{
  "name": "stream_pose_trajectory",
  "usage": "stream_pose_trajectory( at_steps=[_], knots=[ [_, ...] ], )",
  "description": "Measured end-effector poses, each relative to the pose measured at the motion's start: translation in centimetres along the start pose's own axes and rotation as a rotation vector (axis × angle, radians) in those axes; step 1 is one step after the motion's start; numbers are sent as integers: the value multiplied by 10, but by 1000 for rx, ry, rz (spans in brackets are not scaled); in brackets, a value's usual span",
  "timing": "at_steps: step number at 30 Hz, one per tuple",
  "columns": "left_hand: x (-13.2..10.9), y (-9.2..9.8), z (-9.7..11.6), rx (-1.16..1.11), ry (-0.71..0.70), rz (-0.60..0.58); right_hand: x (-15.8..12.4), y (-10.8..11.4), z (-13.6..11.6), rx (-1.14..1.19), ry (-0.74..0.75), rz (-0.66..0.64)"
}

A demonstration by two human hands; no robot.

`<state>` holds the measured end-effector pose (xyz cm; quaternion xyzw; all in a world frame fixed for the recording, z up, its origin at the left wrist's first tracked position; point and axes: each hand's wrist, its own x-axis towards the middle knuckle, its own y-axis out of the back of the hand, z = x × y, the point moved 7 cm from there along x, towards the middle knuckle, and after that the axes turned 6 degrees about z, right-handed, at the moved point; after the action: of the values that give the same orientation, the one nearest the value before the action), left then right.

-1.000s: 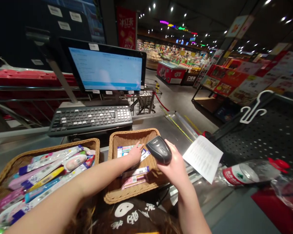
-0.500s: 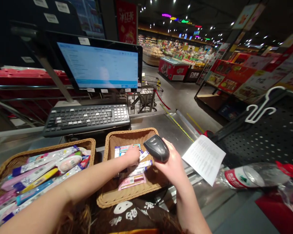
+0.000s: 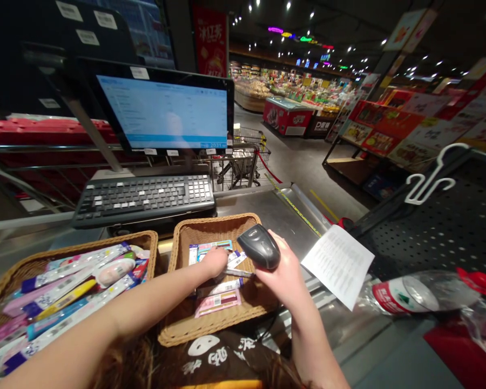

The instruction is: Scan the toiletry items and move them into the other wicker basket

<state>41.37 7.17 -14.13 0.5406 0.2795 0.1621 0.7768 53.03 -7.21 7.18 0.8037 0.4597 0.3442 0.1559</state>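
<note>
My right hand (image 3: pixel 285 275) grips a black handheld barcode scanner (image 3: pixel 260 246), held over the right side of a small wicker basket (image 3: pixel 210 321). My left hand (image 3: pixel 214 261) reaches into that basket with its fingers curled down onto a long thin packaged item (image 3: pixel 230 272); whether it grips the item is hidden. Other flat packs lie in this basket: a pink one (image 3: pixel 217 301) near me and blue ones (image 3: pixel 210 248) at the far side. A bigger wicker basket (image 3: pixel 20 270) at the left is full of several toothbrush-like packs (image 3: pixel 73 286).
Behind the baskets stand a black keyboard (image 3: pixel 143 198) and a lit monitor (image 3: pixel 166 112). A printed paper sheet (image 3: pixel 338 265) and a lying plastic bottle (image 3: pixel 417 293) are at the right, by a black perforated panel (image 3: pixel 457 227). Shop aisles and a trolley (image 3: pixel 241 162) lie beyond the steel counter (image 3: pixel 275 213).
My left hand has drawn back a little from the basket's far side toward its middle and closed down onto a thin pack. The scanner hand has barely shifted.
</note>
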Motion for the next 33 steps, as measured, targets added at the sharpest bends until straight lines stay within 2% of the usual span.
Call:
stream_pose_trajectory(
  at_steps=[3, 7, 11, 19, 25, 33],
  knots=[
    [1, 23, -1, -49, -38, 31, -1, 4, 0, -11, 4, 20],
    [-11, 70, -5, -159, -103, 192, -1, 4, 0, -33, 5, 30],
    [-34, 115, -18, -266, -103, 390, 0, -2, -3, -49, 2, 10],
    [-96, 183, -42, -459, -49, 690, 6, -14, -27, -68, 70, 41],
    [-138, 223, -57, -437, 5, 818, 9, -23, -55, -104, 171, 79],
    [-183, 255, -83, -340, 12, 974, 17, -38, -113, -170, 307, 85]
  ],
)
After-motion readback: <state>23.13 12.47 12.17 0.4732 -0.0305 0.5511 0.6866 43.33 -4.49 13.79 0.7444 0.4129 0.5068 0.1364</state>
